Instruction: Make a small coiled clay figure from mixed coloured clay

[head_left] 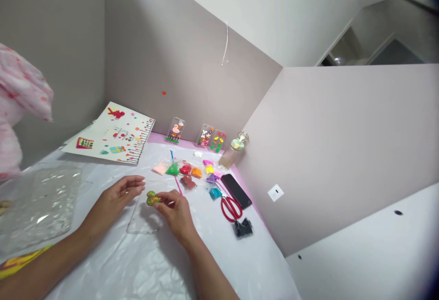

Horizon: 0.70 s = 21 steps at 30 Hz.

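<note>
At the far left we have a clear plastic packet (44,199) lying flat on the white sheet (113,277), with a decorated paper (111,137) beyond it. Next comes our left hand (118,195), its fingers close together and gently curved, the thumb held a narrow gap below them; we see nothing in its grasp. Its fingertips are at the upper left side of a transparent phone case (142,226), and we cannot tell whether they touch it. Over the case we hold a green-and-yellow lump (152,198), pinched between the thumb and fingers of our right hand (175,211); whether the lump meets the case we cannot tell. Farther right we have a magenta stick (178,184), a blue clay packet (215,193), red-handled scissors (227,198) and a black phone (236,191).
</note>
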Available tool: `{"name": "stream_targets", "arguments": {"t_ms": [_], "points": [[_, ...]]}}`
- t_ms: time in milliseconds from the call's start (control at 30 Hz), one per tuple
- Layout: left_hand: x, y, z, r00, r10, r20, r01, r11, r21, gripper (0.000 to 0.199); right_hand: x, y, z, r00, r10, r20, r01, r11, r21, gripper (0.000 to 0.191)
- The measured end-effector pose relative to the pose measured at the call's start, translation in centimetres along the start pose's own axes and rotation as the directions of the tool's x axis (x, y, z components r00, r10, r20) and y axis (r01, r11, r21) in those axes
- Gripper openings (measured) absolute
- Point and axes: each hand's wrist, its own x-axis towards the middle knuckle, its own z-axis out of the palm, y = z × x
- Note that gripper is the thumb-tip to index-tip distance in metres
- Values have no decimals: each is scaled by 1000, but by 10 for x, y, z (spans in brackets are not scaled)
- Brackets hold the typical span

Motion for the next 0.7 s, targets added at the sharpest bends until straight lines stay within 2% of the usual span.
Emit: {"name": "stream_targets", "arguments": {"t_ms": [233, 400, 467, 533, 600, 700], "points": [[-5, 12, -2, 998, -9, -65, 10, 1000, 4, 56, -7, -4, -5, 995, 4, 98, 24, 957, -290, 25], [-7, 18, -1, 996, -4, -92, 3, 1000, -4, 57, -9, -6, -12, 993, -6, 119, 51, 924, -379, 32], [-8, 20, -1, 996, -4, -94, 4, 1000, -3, 55, -9, -10, -15, 995, -8, 95, 45, 919, -392, 24], [-9, 21, -1, 996, 3, -86, -2, 1000, 3, 52, -10, -20, -17, 998, -8, 66, 34, 915, -401, 7], [-12, 22, -1, 997, 16, -72, -15, 1000, 16, 49, -14, -35, -17, 999, -4, 50, 23, 915, -403, 19], [-15, 18, -2, 999, 22, -50, -19, 999, 44, 46, -20, -60, -16, 996, -4, 91, 39, 922, -386, 37]]}}
